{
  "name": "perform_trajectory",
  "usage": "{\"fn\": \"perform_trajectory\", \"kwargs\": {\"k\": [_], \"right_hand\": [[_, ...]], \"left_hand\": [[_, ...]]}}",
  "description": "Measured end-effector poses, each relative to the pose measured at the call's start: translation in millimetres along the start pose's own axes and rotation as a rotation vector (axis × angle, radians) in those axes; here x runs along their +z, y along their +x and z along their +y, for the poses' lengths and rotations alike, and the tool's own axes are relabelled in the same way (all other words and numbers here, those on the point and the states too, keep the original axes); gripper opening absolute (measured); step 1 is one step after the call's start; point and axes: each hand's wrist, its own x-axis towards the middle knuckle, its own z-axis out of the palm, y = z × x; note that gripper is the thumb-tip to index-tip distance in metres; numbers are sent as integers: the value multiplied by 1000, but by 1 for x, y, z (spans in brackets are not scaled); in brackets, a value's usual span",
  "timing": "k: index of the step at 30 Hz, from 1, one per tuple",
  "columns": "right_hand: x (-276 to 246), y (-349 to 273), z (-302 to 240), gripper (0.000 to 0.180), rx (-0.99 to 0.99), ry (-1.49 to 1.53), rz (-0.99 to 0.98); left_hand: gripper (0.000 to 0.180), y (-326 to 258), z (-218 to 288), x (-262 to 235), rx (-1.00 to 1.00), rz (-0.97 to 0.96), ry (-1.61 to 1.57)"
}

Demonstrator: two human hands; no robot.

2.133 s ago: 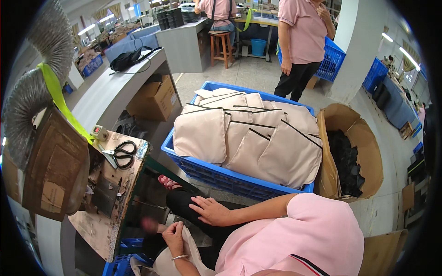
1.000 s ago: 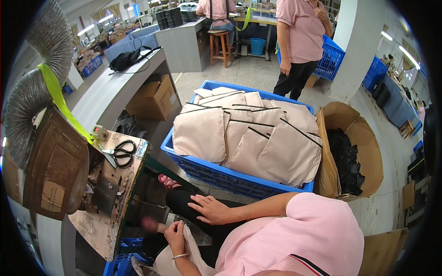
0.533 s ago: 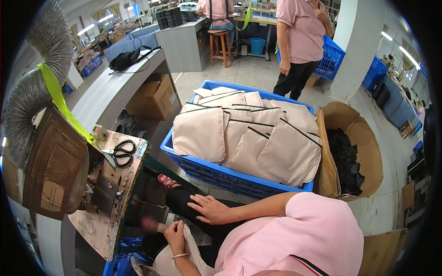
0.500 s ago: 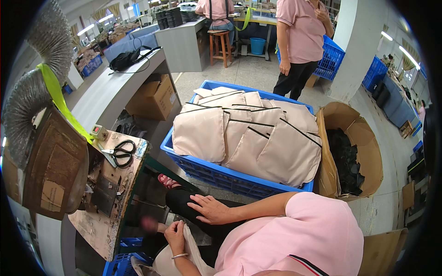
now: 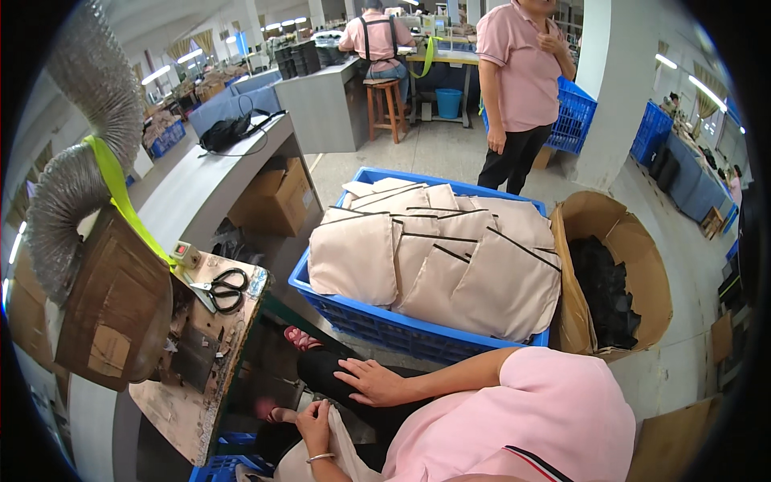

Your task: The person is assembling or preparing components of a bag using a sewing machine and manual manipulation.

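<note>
Left hand (image 5: 315, 426) pinching a beige cloth (image 5: 344, 443), right hand (image 5: 373, 381) on a leg (image 5: 321, 371), both on the near side of the big blue crate (image 5: 385, 329).

The left hand, a bracelet (image 5: 320, 457) at its wrist, has thumb and fingers together on the cloth's upper edge; the cloth hangs over the lap, well below the crate's near wall. The right hand, closer to that wall, holds nothing, its fingers slightly apart and flat on the dark trousers. Beige pieces (image 5: 504, 281) with black edging overfill the crate. Left of it, 1 pair of scissors (image 5: 225, 291) lies on a worn table (image 5: 178, 411); just right of it stands a cardboard carton (image 5: 642, 241) of black pieces (image 5: 602, 293). Beyond its far side, 1 person (image 5: 514, 76) in a pink top stands.
</note>
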Motion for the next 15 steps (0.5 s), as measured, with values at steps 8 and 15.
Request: {"fn": "perform_trajectory", "kwargs": {"k": [8,15], "right_hand": [[3,-1,-3,62,1,-9,14],[3,-2,-2,62,8,-4,-4]], "left_hand": [[26,1,-13,0,35,25,-10],[28,2,-12,-1,40,-20,12]]}}
